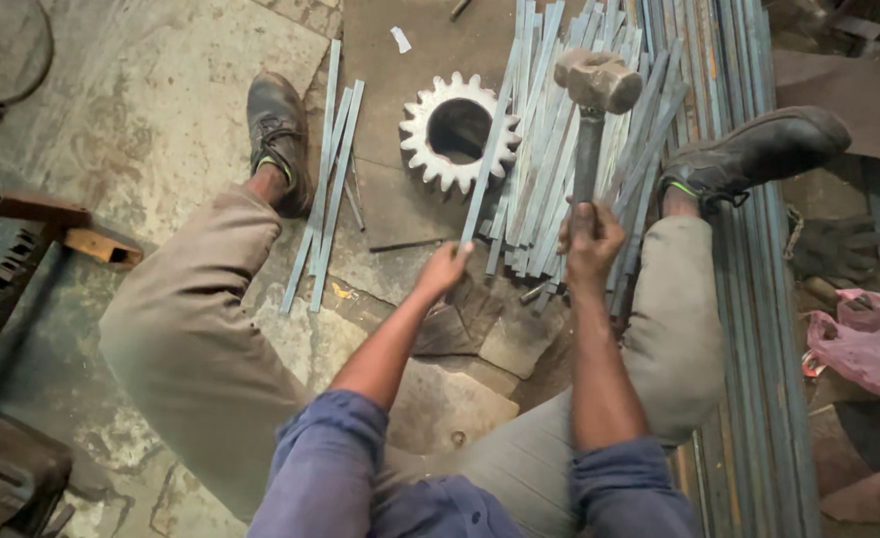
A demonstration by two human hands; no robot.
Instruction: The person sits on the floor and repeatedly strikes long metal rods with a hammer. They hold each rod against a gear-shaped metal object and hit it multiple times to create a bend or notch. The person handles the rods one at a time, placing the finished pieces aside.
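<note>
My right hand [590, 242] grips the handle of a heavy hammer [596, 82], whose worn metal head is raised over a heap of thin flat metal strips [549, 189]. My left hand [444, 269] holds the near end of one strip [487, 164] that lies across a large toothed gear wheel [459, 132] on the floor. I sit with both legs spread, one boot [276, 134] at the left and the other boot [754, 152] at the right of the heap.
A few loose strips [326, 189] lie by the left boot. Long metal bars [749, 329] run along the right. A pink cloth [863, 341] and a dark glove [836, 247] lie far right. Wooden blocks [61, 227] stand at the left.
</note>
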